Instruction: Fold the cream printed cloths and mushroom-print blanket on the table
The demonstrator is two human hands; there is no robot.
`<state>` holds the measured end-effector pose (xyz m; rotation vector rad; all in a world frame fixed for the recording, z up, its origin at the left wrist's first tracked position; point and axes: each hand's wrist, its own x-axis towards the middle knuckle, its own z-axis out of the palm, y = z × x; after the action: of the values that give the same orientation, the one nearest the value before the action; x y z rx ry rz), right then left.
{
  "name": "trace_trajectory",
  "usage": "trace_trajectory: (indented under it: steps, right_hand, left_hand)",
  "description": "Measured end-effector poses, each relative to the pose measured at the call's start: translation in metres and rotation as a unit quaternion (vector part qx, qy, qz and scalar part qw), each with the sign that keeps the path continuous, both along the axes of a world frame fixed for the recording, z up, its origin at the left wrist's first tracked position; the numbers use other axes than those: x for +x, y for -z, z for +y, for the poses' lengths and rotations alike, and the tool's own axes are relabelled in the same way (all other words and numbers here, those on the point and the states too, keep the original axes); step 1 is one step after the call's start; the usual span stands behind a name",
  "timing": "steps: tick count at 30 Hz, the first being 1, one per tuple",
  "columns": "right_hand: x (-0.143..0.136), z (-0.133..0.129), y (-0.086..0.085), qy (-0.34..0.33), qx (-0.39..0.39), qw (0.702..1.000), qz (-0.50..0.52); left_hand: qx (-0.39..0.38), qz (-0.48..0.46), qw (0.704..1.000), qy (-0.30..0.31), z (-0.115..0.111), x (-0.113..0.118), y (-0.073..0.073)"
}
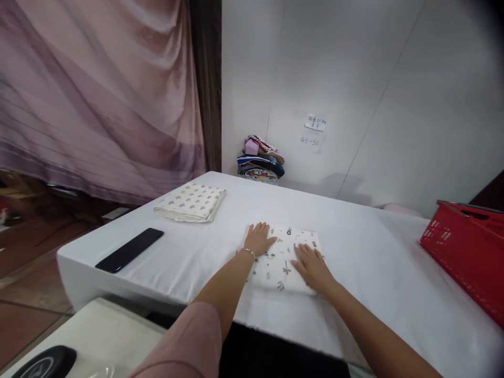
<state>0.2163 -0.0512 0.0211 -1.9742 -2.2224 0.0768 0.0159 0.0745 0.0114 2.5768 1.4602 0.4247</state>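
Note:
A white folded cloth with small grey prints [281, 262] lies flat near the front edge of the table. My left hand [259, 239], with a bracelet at the wrist, rests palm down on its upper left part, fingers apart. Flat on the right side of the same cloth is my right hand [314, 266], its fingers spread. Neither hand grips anything. Another folded cloth, cream with grey heart-like prints [192, 202], lies at the back left of the table, apart from both hands.
A black phone-like slab [129, 250] lies at the left of the white-covered table [177, 257]. At the right edge stands a red basket [464, 252]. Stacked folded fabrics [260, 161] are behind the table by the wall. A pale surface [106, 331] is at lower left.

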Motion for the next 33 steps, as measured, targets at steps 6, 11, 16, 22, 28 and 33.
trace_trajectory:
  steps: [6, 11, 16, 22, 28, 33]
  right_hand:
    - [-0.001, -0.026, 0.000, -0.017, 0.053, 0.998, 0.032]
    - [0.025, -0.060, 0.010, 0.141, 0.100, 0.965, 0.197]
    - [0.035, -0.080, 0.020, 0.261, 0.019, 0.884, 0.388]
    - [0.049, -0.050, 0.013, 0.235, 0.034, 0.864, 0.443]
    - [0.113, 0.008, -0.008, 0.277, 0.187, 0.860, 0.386]
    - [0.124, 0.005, 0.002, 0.302, 0.191, 0.843, 0.402]
  left_hand:
    - [0.012, -0.078, 0.994, -0.081, -0.006, -0.014, -0.013]
    - [-0.066, -0.159, 0.964, -0.205, -0.015, -0.043, -0.019]
    - [-0.183, -0.190, 0.938, -0.226, -0.018, -0.053, -0.021]
    - [-0.211, -0.249, 0.907, -0.266, -0.030, -0.050, -0.022]
    - [-0.391, -0.348, 0.842, -0.133, -0.102, -0.027, -0.005]
    - [-0.294, -0.291, 0.901, -0.134, -0.106, -0.037, -0.013]
